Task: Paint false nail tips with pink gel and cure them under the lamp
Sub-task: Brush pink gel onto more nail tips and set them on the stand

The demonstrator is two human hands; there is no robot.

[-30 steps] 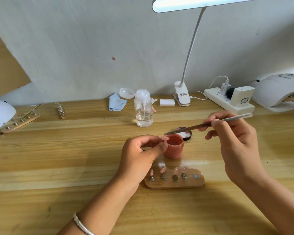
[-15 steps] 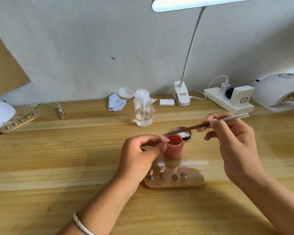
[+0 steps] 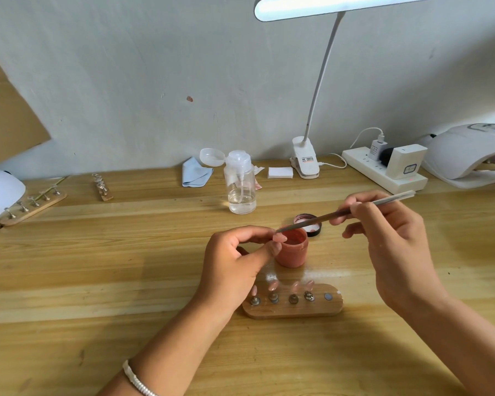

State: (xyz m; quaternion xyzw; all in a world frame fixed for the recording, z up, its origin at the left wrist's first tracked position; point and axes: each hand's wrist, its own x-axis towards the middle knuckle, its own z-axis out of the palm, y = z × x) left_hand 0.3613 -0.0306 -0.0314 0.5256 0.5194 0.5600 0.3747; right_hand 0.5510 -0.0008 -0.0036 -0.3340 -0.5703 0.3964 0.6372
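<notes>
My left hand [image 3: 235,261] pinches a pink false nail tip [image 3: 279,238] between thumb and forefinger, just left of the open pink gel jar [image 3: 292,251]. My right hand [image 3: 389,244] grips a thin brush [image 3: 346,212] whose tip touches that nail tip above the jar's rim. In front of the jar lies a wooden nail stand [image 3: 293,302] with several pink tips on metal pegs and one bare magnet at its right end. The jar's lid [image 3: 309,224] lies behind the jar. The white curing lamp [image 3: 466,151] sits at the far right.
A clear pump bottle [image 3: 239,185], a blue cloth [image 3: 196,172], white pads [image 3: 280,172], a clip-on desk lamp [image 3: 305,161] and a power strip [image 3: 383,170] line the back of the wooden desk [image 3: 97,281]. Two more nail stands [image 3: 33,203] lie at the left.
The brush tip has shifted slightly left onto the nail tip held by my left hand. Both hands otherwise stay in place.
</notes>
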